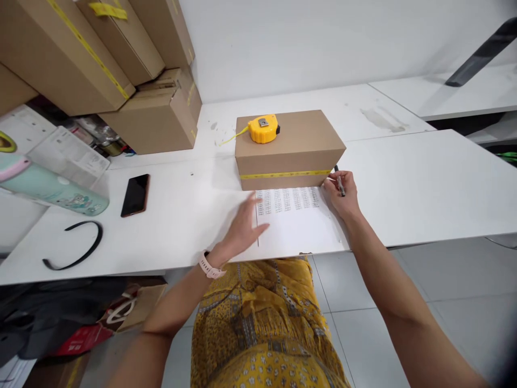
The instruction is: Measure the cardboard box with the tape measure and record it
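Observation:
A sheet of paper (297, 229) with rows of dark print lies at the table's front edge, its far side against a cardboard box (291, 145). My left hand (244, 223) is at the paper's left edge, fingers apart and holding nothing. In my right hand (342, 194), by the box's lower right corner, is a dark pen (339, 181) gripped between the fingers. A yellow tape measure (263, 129) rests on top of the box, a short length of its tape sticking out to the left.
Stacked cardboard boxes (155, 118) fill the back left. A phone (135, 195), a black headband (91, 250) and a mint-green bottle (60, 186) lie on the left of the white table (412, 188). A dark grey bar-shaped object (480, 54) stands at the far right.

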### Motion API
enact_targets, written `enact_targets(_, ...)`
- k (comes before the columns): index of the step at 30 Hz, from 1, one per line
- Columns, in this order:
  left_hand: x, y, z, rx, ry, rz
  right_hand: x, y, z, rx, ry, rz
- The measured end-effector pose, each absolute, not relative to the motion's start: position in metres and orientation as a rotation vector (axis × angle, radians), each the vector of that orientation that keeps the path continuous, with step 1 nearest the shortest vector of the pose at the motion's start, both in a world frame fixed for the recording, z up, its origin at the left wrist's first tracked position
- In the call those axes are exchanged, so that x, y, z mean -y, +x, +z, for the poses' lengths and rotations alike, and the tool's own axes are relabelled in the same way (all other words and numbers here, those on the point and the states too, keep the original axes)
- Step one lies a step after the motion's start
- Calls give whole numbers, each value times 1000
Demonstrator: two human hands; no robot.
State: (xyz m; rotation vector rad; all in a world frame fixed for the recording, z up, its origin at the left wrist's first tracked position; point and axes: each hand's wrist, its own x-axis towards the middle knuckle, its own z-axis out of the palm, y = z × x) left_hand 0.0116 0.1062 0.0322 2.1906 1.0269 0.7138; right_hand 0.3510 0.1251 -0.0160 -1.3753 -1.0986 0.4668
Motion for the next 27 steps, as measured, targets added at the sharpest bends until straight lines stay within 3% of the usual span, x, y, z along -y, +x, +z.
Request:
enact_targets(3,-140,9,45,-1273,1708,1075,-125,350,-14,1131,-1354,479)
enact_targets(7,-172,18,59,-1069,1308,959,-125,349,-11,1173,-1276,532)
enact_targets(11,-169,28,59,-894,1341,941,-123,350,-10,1147,-1265,564)
enact_targets(27,-151,26,33,-1021,1389,993,-113,351,-11,986,-1379,381)
